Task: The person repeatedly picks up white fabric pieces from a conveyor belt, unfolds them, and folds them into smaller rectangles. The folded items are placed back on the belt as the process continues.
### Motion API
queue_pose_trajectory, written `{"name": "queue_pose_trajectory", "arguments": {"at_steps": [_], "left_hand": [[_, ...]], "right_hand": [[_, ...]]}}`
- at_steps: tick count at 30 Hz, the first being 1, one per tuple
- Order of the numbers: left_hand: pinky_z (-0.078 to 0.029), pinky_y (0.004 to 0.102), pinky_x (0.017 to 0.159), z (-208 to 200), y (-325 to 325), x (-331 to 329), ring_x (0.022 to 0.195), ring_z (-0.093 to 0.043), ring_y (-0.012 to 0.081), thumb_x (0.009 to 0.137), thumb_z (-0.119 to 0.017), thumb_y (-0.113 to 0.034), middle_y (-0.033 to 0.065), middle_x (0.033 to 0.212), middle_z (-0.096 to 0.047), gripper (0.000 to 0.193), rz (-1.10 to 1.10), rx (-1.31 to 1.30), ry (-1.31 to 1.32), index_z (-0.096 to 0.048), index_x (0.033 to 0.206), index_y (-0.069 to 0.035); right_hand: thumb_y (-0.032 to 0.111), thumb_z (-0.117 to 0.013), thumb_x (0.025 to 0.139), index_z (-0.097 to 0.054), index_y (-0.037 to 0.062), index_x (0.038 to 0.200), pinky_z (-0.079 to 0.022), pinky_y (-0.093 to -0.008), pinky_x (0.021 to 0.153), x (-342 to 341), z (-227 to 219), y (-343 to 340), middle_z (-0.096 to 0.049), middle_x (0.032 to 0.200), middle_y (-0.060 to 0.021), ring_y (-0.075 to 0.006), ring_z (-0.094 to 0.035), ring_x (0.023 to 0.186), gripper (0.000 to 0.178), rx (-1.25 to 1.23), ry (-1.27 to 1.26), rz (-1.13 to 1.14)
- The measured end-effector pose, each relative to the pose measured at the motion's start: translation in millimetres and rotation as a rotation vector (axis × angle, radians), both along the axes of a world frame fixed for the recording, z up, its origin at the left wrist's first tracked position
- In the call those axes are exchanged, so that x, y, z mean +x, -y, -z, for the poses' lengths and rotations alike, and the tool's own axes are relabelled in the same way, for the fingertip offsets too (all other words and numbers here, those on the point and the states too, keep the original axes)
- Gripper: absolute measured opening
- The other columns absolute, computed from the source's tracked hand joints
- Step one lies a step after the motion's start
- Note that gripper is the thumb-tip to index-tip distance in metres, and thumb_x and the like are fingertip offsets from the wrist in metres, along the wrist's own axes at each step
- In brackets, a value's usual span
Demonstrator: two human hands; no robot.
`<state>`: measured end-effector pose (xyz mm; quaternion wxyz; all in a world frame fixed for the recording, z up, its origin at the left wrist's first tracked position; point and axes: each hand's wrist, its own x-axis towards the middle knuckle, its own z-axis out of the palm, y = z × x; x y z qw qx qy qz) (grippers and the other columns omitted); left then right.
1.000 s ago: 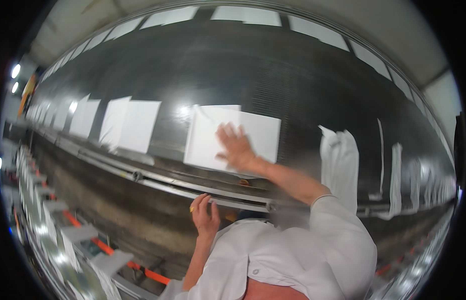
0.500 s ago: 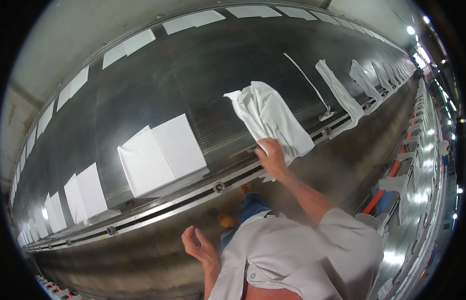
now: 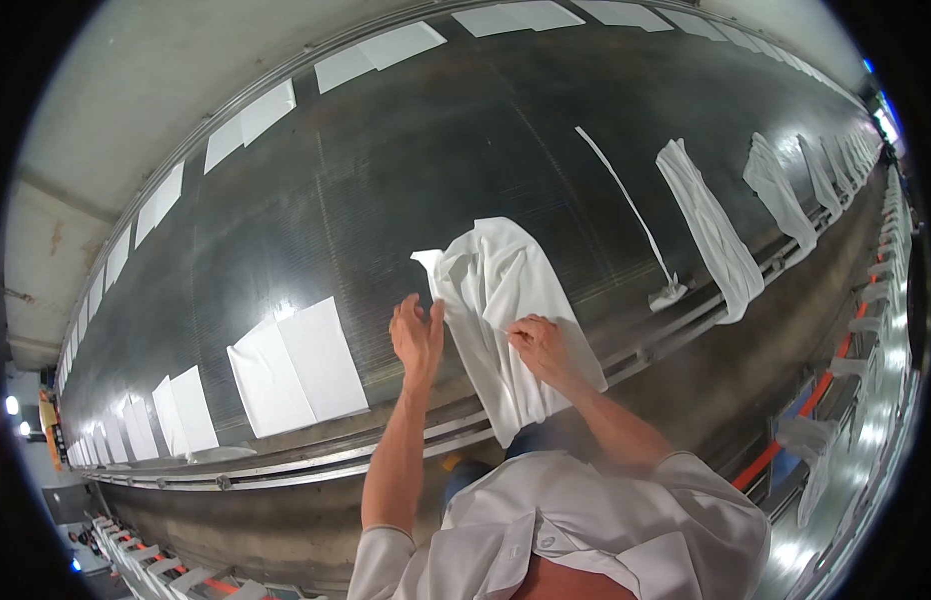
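Observation:
A wrinkled white cloth lies in front of me on the long dark table, its near end hanging over the table's edge. My right hand rests over its middle, thumb and fingers closed on a fold. Beside the cloth's left edge, my left hand is raised with its thumb apart from its fingers and nothing in it. A narrow white strip lies to the right of the cloth, ending in a small crumpled bit near the edge.
Flat white pieces in pairs line the near edge on the left, others the far edge. Crumpled white cloths drape along the right. A metal rail follows the near edge. Behind me on the right stands another long table with draped cloths.
My left hand has come up from below to the cloth's left side. My right hand has moved from the cloth's near left edge onto its middle. The view has shifted.

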<state>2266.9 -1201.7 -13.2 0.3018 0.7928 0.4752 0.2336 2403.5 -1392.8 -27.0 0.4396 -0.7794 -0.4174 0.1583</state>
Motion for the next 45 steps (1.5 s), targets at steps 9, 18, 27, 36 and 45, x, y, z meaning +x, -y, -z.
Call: {"name": "queue_pose_trajectory", "arguments": {"at_steps": [9,18,27,36,45], "left_hand": [[-0.042,0.0547,0.105,18,-51,83,0.133,-0.047,0.0351,0.076,-0.080,-0.019,0.0127,0.138,-0.055,0.046,0.057,0.324,-0.295,-0.070,0.120,-0.029],[-0.053,0.0385,0.077,-70,-10,-17,0.091,-0.067,0.0290,0.082,-0.059,0.004,0.0123,0.101,-0.068,0.030,0.096,0.092,0.406,-0.064,0.110,-0.003],[-0.054,0.0322,0.077,-199,87,-219,0.089,-0.065,0.0163,0.089,-0.077,-0.033,0.0081,0.095,-0.067,0.040,0.125,-0.108,0.967,-0.064,0.108,0.001],[-0.051,0.0291,0.082,-129,-40,-127,0.094,-0.062,0.0133,0.096,-0.065,-0.042,0.0063,0.108,-0.068,0.050,-0.061,-0.623,0.539,-0.066,0.126,-0.002],[-0.055,0.0333,0.084,-5,34,-123,0.096,-0.067,0.0190,0.097,-0.068,-0.036,0.0139,0.109,-0.070,0.050,-0.247,-1.056,0.453,-0.063,0.123,0.006]], "right_hand": [[0.001,-0.060,0.095,-0.062,0.0047,0.104,-0.050,-0.0335,0.067,56,-26,32,-0.063,0.087,-0.0140,-0.0242,-0.063,0.073,0.010,0.192,0.212,0.198],[0.027,-0.054,0.106,-0.060,-0.0038,0.114,-0.049,-0.0372,0.088,120,-68,120,-0.063,0.107,-0.0148,-0.0265,-0.060,0.098,0.032,0.174,0.251,0.562],[0.020,-0.050,0.108,-0.060,-0.0003,0.114,-0.045,-0.0387,0.097,53,-197,206,-0.061,0.106,-0.0129,-0.0243,-0.058,0.100,0.024,0.659,0.216,0.713],[0.022,-0.056,0.101,-0.067,-0.0011,0.114,-0.049,-0.0325,0.076,180,-112,72,-0.067,0.094,-0.0088,-0.0182,-0.060,0.083,0.029,0.121,0.225,0.493],[0.033,-0.069,0.096,-0.068,-0.0004,0.090,-0.038,-0.0294,0.058,196,7,75,-0.056,0.073,0.0029,-0.0063,-0.045,0.068,0.034,-0.126,-0.534,0.339]]}}
